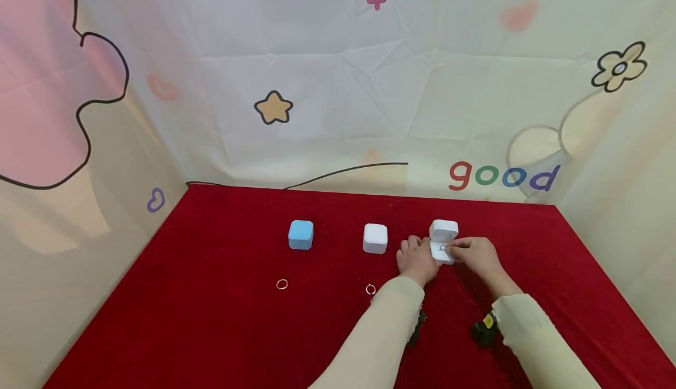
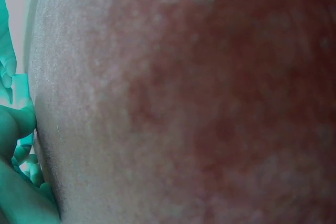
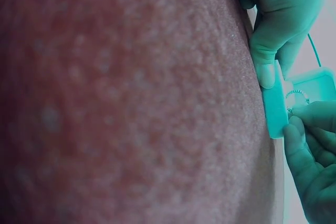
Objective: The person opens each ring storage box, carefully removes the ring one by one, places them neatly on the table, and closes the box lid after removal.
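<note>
An opened white ring box (image 1: 443,228) stands at the right of the table, lid raised at the back. My left hand (image 1: 416,258) holds its left side, with the thumb against the base (image 3: 274,107) in the right wrist view. From the right, my right hand (image 1: 477,257) pinches a ring (image 3: 297,96) between thumb and index finger at the box's cushion. The ring looks beaded or stone-set and stands upright there. How deep it sits in the slot is hidden by the fingers. The left wrist view shows the hands only at its left edge.
A closed white ring box (image 1: 375,239) and a closed blue ring box (image 1: 301,235) stand further left. In front of them lie a silver-looking ring (image 1: 371,289), close to the left sleeve, and a gold ring (image 1: 282,284). Red cloth (image 1: 211,318) covers the table; a printed curtain hangs behind.
</note>
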`<state>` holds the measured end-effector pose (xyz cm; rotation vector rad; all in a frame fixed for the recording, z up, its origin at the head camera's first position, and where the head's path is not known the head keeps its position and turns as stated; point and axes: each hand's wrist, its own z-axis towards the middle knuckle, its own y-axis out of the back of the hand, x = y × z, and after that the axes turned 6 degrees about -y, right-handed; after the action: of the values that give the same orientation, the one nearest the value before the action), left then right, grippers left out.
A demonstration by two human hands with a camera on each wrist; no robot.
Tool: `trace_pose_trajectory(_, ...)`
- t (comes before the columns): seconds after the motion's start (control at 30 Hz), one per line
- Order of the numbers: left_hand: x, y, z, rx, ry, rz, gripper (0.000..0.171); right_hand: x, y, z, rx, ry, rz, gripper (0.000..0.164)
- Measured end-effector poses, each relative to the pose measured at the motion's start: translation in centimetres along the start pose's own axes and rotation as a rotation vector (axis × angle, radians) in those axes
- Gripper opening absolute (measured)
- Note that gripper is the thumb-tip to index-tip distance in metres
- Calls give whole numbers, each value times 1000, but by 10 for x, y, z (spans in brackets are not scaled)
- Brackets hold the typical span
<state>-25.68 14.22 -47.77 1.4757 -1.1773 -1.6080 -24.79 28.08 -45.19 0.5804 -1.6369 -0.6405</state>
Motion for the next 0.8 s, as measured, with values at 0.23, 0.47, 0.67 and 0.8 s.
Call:
trace_pose_trajectory(0.23, 1, 0, 0, -3, -5, 2, 53, -1, 0, 0, 6, -9, 14, 33)
trace_pose_trajectory(0.47, 0, 1, -1, -2, -9, 4, 52, -1, 0, 1, 6, -20, 18, 35)
trace_pose_trajectory(0.67, 0, 5, -4, 10, -7, 2, 52, 0, 0, 0, 2, -23, 19, 35)
trace_pose_trajectory(0.8, -3, 13, -9, 22, -6, -3, 52, 0, 0, 0, -5, -37, 39, 35)
